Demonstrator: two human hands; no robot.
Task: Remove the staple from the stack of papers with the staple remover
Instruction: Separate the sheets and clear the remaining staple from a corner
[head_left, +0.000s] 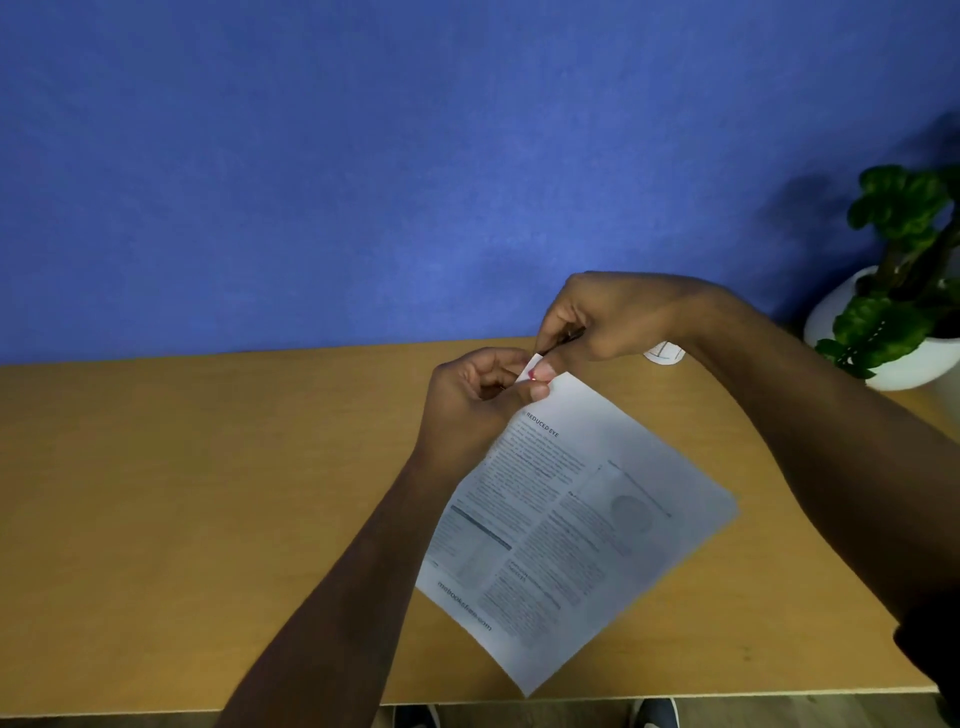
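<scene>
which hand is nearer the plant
Right. The right hand is at the papers' top corner, on the plant's side; the left hand is beyond it, farther away.

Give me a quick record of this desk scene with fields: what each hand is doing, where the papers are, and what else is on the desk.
left hand: left hand pinches the top corner of the white printed stack of papers
right hand: right hand grips a small dark tool at that same corner; too hidden to identify
papers: held tilted above the light brown wooden desk, printed side up
staple: not discernible
other items: green plant in a white round pot at the far right; small white object behind the right wrist
backdrop: blue wall
</scene>
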